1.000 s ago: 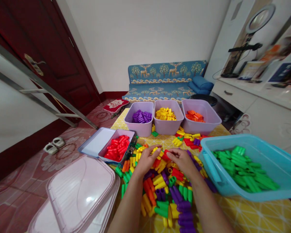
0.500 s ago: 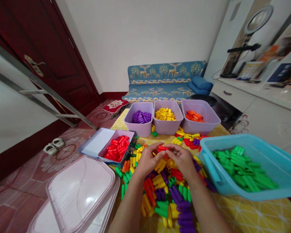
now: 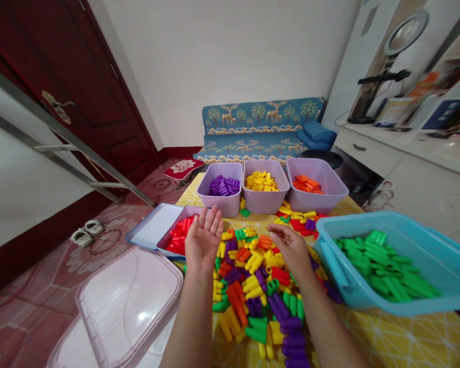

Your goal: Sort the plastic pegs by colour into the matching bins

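Observation:
My left hand (image 3: pixel 204 236) is raised at the right edge of the box of red plastic pieces (image 3: pixel 180 236), palm showing and fingers stretched out, with nothing in it. Part of that box is hidden behind the hand. Over the right side of a mixed pile of coloured plastic pieces (image 3: pixel 253 283) hovers my right hand (image 3: pixel 292 248), its fingers loosely bent and apart, and no piece shows in it. Yellow, purple, green, red and orange pieces lie heaped between my forearms.
Along the back stand lilac bins of purple (image 3: pixel 220 204), yellow (image 3: pixel 266 202) and orange pieces (image 3: pixel 316 202). A blue tub (image 3: pixel 371 305) of green pieces is at right. Pale lids (image 3: pixel 130 301) lie at left. A yellow patterned cloth (image 3: pixel 398 337) covers the table.
My hands were together over the pile with a red piece between them. The left has swung left to the red box and opened, without the piece; the right has drawn slightly right.

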The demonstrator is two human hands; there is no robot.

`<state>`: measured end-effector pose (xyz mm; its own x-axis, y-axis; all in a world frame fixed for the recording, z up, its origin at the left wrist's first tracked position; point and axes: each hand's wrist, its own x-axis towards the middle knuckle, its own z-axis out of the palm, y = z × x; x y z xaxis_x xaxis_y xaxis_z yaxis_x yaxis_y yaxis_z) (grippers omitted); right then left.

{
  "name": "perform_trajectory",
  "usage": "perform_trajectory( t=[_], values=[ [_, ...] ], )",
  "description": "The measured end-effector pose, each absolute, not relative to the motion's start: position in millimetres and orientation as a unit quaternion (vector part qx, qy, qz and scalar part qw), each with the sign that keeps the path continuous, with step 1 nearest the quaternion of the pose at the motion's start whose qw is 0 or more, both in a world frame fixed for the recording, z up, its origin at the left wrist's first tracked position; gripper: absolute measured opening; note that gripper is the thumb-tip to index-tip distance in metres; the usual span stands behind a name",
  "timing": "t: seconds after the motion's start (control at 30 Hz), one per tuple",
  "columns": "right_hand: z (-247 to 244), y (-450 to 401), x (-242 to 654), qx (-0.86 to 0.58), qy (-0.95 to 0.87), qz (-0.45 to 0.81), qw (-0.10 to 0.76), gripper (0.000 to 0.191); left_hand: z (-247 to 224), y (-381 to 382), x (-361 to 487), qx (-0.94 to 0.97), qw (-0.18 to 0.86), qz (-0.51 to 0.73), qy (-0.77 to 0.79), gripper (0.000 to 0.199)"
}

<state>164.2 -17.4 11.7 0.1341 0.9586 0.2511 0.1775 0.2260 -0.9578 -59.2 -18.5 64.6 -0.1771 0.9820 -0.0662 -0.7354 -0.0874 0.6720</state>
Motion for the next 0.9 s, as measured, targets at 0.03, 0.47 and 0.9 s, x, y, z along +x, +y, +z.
perform_trajectory(
  t=[0.03,0.47,0.9],
  values=[
    [10,-17,165,-0.523,-0.575,0.325,0.539,0.027,61,-19,-56,0.278,0.594,0.666,0.355,0.036],
    [3,-18,155,-0.564,-0.735,0.172,0.334,0.043,25,-22,-7,0.699,0.326,0.322,0.549,0.046],
    [2,-17,158,-0.535,-0.663,0.287,0.439,0.016,24,-21,-4,0.671,0.351,0.382,0.53,0.035]
  ],
)
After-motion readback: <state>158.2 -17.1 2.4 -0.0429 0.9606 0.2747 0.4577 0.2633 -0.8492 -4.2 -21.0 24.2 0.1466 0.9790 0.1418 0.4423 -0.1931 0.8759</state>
